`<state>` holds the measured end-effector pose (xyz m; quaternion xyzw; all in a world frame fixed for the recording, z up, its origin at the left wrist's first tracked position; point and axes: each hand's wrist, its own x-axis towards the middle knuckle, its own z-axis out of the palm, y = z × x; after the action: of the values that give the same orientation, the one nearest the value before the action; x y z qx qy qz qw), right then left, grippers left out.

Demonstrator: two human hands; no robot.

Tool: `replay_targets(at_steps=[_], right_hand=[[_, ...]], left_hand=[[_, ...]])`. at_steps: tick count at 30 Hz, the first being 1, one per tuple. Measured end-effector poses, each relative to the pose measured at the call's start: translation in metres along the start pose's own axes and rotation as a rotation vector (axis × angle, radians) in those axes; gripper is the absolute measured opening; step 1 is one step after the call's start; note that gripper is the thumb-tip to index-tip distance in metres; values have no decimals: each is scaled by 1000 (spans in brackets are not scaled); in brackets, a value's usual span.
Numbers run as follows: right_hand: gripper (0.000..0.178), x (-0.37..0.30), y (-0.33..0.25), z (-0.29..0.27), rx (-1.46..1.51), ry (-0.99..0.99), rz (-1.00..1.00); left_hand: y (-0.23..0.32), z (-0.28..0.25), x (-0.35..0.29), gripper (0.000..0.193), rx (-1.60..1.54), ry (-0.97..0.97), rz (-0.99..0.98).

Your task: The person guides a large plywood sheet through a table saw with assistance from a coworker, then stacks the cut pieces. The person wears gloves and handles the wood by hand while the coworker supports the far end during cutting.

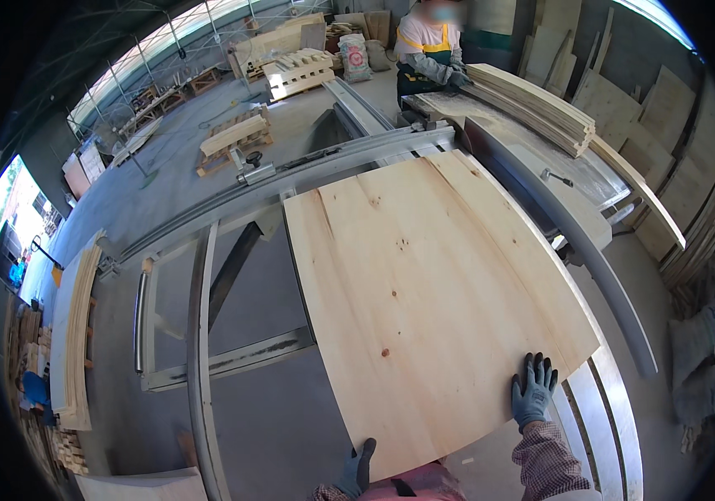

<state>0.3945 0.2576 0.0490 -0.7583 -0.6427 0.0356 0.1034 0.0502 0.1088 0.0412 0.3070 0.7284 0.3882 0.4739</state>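
A large pale plywood sheet (pixel 424 301) with small knots lies across the metal frame and sliding table of a panel saw. My right hand (pixel 531 397), in a grey glove with dark fingertips, rests flat on its near right part, fingers stretched forward. At the sheet's near left corner, my left hand (pixel 356 472) in a similar glove grips the edge. Part of that hand is cut off by the lower picture edge. Along the sheet's right side runs the slotted metal sliding table (pixel 620 417); a long grey fence (pixel 574 209) stands beyond it.
A gloved co-worker (pixel 430 50) stands across the saw, at a stack of wood strips (pixel 533 108). Open metal frame bars (pixel 199 359) lie left of the sheet. Stacked boards (pixel 78 334) stand farther left, a pallet (pixel 236 138) lies on the floor, and panels (pixel 666 117) lean right.
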Motion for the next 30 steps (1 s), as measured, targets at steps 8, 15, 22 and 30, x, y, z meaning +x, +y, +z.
replay_targets(at_steps=[8, 15, 22, 30], right_hand=[[63, -1, -5, -7, 1, -11, -19], [62, 4, -3, -11, 56, 15, -39], [61, 32, 12, -7, 63, 23, -30], [61, 68, 56, 1, 28, 41, -6]], left_hand=[[21, 9, 12, 57, 26, 64, -45], [35, 10, 8, 58, 52, 76, -99], [65, 29, 6, 60, -70, 0, -190], [35, 71, 36, 64, -71, -37, -17]])
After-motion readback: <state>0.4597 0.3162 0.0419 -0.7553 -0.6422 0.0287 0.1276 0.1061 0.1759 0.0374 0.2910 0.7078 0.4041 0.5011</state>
